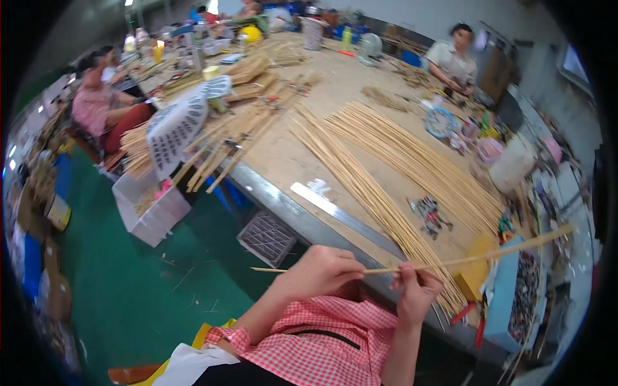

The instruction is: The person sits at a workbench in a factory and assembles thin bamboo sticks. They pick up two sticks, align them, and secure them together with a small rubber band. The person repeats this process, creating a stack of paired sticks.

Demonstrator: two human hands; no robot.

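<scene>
My left hand (322, 270) and my right hand (415, 293) both grip one long thin bamboo stick (476, 258), held level in front of my chest. The stick's pointed left end pokes out past my left hand, and its right end reaches over a blue box (505, 293) of small dark metal clips. Just beyond my hands, a large fan of loose bamboo sticks (399, 161) lies spread on the wooden worktable (290, 154). A small heap of clips (430, 214) rests beside the sticks.
A metal ruler (341, 215) lies near the table's front edge. A white perforated basket (177, 125) and more stick bundles sit at the far left. Other seated people work at the left and far right. White and grey crates (151, 212) stand on the green floor.
</scene>
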